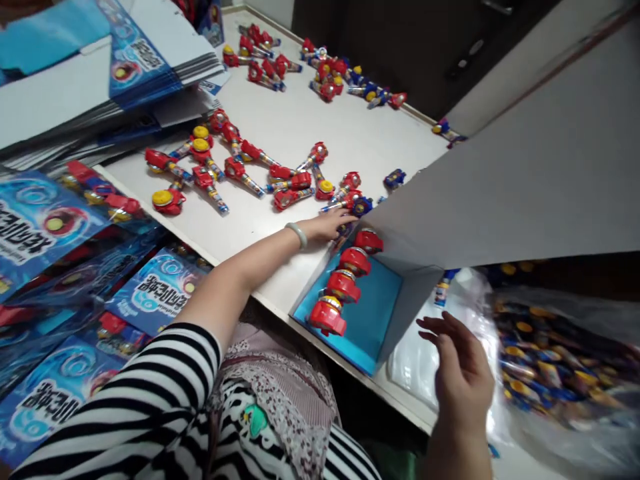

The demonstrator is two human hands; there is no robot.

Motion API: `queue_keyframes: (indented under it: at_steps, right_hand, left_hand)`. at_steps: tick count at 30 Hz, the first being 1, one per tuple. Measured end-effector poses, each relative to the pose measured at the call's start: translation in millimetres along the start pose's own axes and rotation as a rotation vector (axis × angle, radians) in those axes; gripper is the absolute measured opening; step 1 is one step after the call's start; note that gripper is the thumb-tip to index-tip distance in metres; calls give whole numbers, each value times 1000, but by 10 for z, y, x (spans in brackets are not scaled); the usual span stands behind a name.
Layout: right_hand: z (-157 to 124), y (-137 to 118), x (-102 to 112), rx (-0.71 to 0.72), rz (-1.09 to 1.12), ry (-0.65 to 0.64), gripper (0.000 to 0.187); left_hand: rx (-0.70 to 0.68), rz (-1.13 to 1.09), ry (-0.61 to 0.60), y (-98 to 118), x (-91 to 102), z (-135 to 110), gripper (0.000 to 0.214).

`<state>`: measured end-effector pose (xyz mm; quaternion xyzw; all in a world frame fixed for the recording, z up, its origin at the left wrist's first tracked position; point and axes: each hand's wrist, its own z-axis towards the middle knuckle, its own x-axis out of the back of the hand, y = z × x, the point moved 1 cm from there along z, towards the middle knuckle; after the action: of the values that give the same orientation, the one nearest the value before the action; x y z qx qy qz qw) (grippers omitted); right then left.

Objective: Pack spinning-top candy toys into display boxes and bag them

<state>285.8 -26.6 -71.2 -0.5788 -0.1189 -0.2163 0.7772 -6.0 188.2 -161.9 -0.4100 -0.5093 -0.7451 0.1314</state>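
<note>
My left hand (330, 227), with a pale bangle at the wrist, reaches past the left wall of an open box. Its fingers stretch over a dark purple-blue piece and touch or nearly touch a blue toy (362, 206); the thumb side is partly hidden. Inside the box, on its blue inner face (373, 320), several red toy pieces (343, 285) stand in a row. My right hand (460, 363) hovers at the right of the box, fingers apart and loosely bent, holding nothing. Just beyond it a blue tube-shaped toy (442, 291) lies by clear plastic bags (415, 360).
Red and yellow toys with printed tubes (243, 175) are scattered over the white table (280, 123). Flat printed cartons (165, 60) are stacked at the left, above packed bags (150, 290). The tall grey box flap (525, 160) blocks the right; a bag of blue-yellow toys (545, 360) lies below.
</note>
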Motion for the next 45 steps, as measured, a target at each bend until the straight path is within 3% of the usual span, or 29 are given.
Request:
queue_keyframes:
  at_steps: [3, 5, 8, 10, 12, 15, 17, 18, 20, 23, 28, 31, 33, 38, 45]
  right_hand:
    - [196, 169, 173, -161, 43, 136, 30]
    - [299, 268, 224, -213, 73, 169, 31]
    - [397, 289, 232, -164, 91, 208, 31]
    - [445, 155, 157, -67, 88, 167, 27]
    - [512, -111, 17, 79, 91, 72, 22]
    - [682, -655, -245, 371, 51, -68, 26]
    - [810, -968, -407, 498, -4, -203, 45]
    - [858, -1071, -473, 520, -21, -293, 60]
    - [895, -1142, -562, 488, -19, -467, 88]
    - [806, -957, -577, 389, 2, -539, 102]
    - [676, -443, -447, 334, -72, -248, 79]
    - [758, -198, -483, 276, -49, -99, 65]
    - [835, -54, -603, 248, -26, -49, 55]
    - [909, 189, -919, 157, -25, -33, 49]
    - [739, 232, -975, 33, -175, -131, 46]
  left_hand:
    - [-72, -32, 38, -45, -54, -173, 68]
    - [-74, -107, 80, -180, 33, -312, 67]
    - [81, -185, 249, -433, 367, -572, 65]
    - [119, -156, 396, -447, 710, -833, 61]
    - [61, -50, 502, -208, 1087, -1121, 54]
    - [-203, 190, 529, 582, 1520, -1380, 50]
    - [-396, 308, 321, 1171, 1612, -1360, 53]
    - [-498, 367, 233, 1419, 1599, -1309, 53]
    - [-615, 384, 179, 1748, 1492, -1162, 62]
    - [-687, 182, 189, 1863, 1206, -928, 73]
    - [-642, 25, 115, 1698, 814, -654, 63]
    - [-510, -5, 178, 1532, 793, -563, 68]
    - [-428, 51, 229, 1390, 792, -530, 61]
    - [-380, 153, 74, 1142, 597, -520, 41]
    - [-377, 130, 46, 1124, 468, -510, 48]
